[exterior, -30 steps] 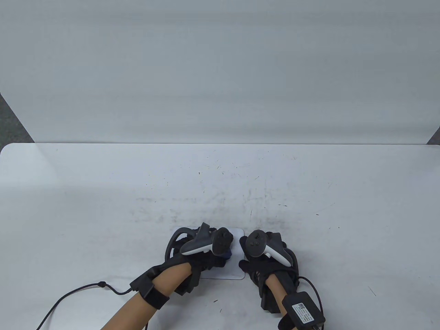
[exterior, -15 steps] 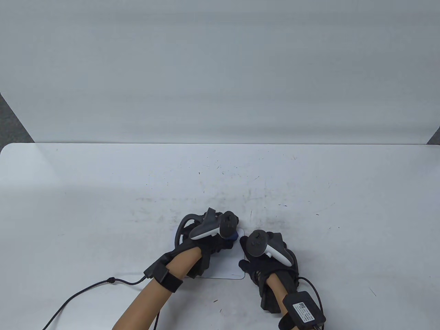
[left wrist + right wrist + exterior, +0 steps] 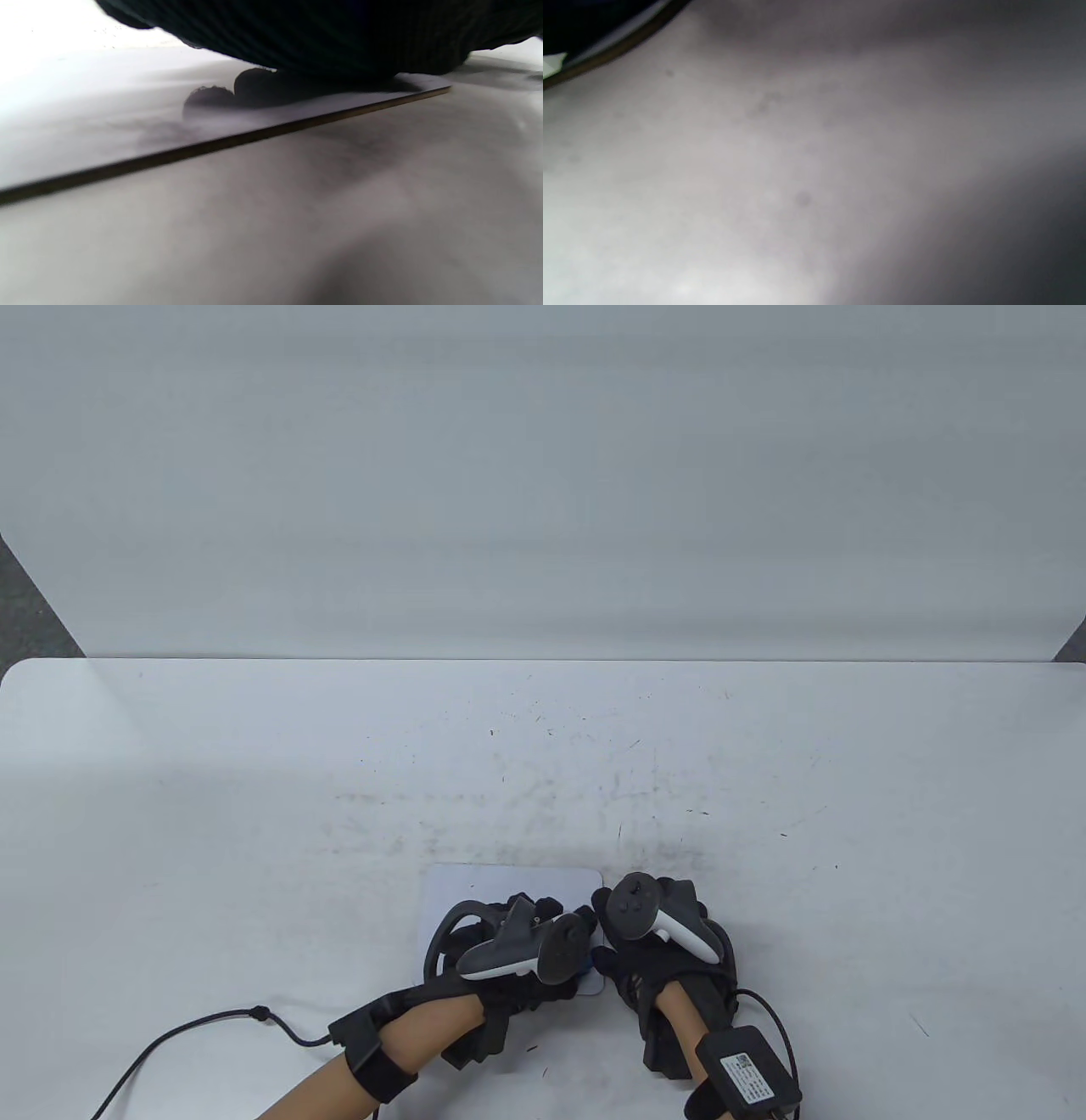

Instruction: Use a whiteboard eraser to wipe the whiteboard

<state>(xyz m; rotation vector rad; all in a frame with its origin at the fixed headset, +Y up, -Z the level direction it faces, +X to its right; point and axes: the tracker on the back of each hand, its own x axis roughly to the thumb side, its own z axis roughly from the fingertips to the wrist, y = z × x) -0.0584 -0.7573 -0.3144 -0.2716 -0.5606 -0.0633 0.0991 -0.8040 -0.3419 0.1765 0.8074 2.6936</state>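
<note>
A small white whiteboard [image 3: 501,891] lies flat near the table's front edge. My left hand [image 3: 560,963] is over its near right part and grips a blue whiteboard eraser [image 3: 590,965], of which only a sliver shows under the tracker. My right hand [image 3: 601,929] rests at the board's right edge, with thumb and forefinger spread along it. In the left wrist view the dark glove [image 3: 322,38] presses down on the board [image 3: 85,127], whose thin dark edge runs across the view. The right wrist view shows only a corner of the board's edge [image 3: 606,55] and blurred table.
The white table [image 3: 254,780] carries grey smudges and small dark specks beyond the board. A white backdrop wall [image 3: 543,475] stands behind the table's far edge. A black cable [image 3: 195,1027] trails from my left wrist across the front left.
My left hand with the eraser went to the board's far edge, then came back to its near right corner, uncovering the far part. The right hand has not moved.
</note>
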